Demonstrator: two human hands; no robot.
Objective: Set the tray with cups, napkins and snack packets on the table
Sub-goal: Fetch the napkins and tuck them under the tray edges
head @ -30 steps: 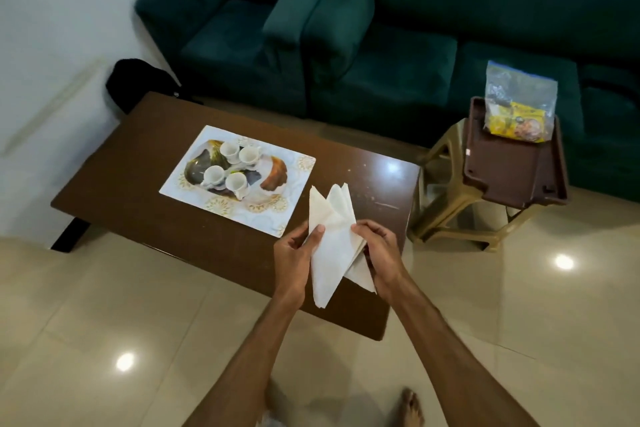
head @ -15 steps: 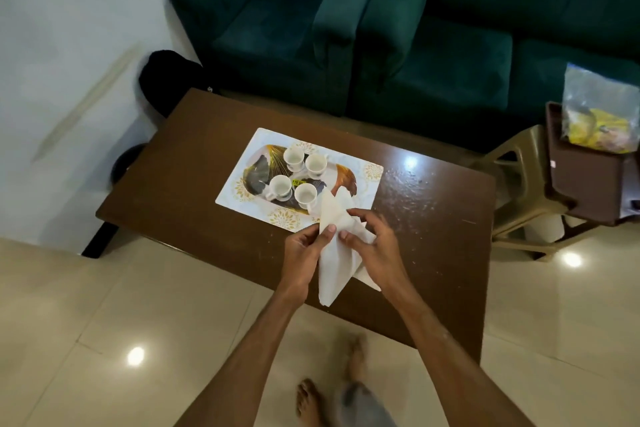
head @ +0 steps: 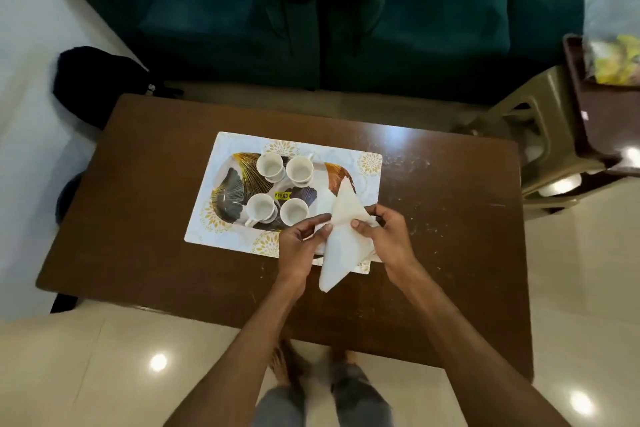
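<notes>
Both the left hand (head: pixel 302 242) and right hand (head: pixel 387 236) pinch folded white napkins (head: pixel 341 241) over the tray (head: pixel 239 180) at the cups' (head: pixel 284 189) four o'clock; judging so, next comes lowering them onto bare tray.

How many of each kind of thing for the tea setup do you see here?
Cups: 4
Tray: 1
Napkins, held in both hands, number unclear: 1 bundle
Snack bag: 1
Total: 7
</notes>
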